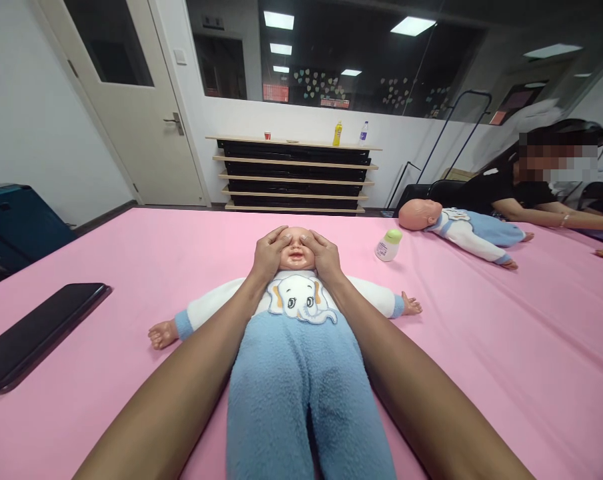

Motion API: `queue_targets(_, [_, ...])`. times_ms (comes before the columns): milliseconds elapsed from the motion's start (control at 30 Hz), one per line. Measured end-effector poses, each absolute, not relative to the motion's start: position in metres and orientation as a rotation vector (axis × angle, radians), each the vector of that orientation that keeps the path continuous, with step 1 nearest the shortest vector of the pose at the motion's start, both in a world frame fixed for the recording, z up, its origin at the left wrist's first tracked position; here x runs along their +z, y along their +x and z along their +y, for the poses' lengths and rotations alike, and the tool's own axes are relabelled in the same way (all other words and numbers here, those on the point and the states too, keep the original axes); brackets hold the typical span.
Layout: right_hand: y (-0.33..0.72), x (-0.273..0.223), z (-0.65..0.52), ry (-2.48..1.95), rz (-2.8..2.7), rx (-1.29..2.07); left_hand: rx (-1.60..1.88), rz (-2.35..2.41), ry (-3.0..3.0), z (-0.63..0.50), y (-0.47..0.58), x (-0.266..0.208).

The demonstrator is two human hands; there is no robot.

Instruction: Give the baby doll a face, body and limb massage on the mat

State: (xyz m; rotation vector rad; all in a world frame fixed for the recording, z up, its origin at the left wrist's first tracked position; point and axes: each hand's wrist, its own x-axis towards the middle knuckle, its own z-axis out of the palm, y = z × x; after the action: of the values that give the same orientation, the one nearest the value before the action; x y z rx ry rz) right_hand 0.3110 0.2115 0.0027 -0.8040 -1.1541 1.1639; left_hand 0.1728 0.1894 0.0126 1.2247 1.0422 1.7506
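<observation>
A baby doll (301, 360) lies on its back on the pink cover (146, 260), dressed in a blue and white outfit with an elephant on the chest. Its arms are spread out to both sides. My left hand (270, 255) wraps round one side of the doll's head, and my right hand (326, 255) round the other. Both thumbs lie on the upper face, over the eye area; the fingers behind the head are partly hidden. A white bottle with a green cap (388, 245) stands to the right, beyond the doll's arm.
A flat black device (46, 333) lies at left. At right lies a second doll (474, 230), near a person in black (501, 180). Behind the table are stacked boards (291, 160) bearing a yellow bottle (337, 134) and a clear bottle (363, 133). A teal suitcase (26, 223) stands far left.
</observation>
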Motion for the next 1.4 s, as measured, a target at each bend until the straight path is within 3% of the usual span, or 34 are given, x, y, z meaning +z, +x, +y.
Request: queue_targets(1400, [0.313, 0.005, 0.208, -0.782, -1.198, 1.142, 1.767, 1.038, 1.279, 0.187, 0.172, 0.012])
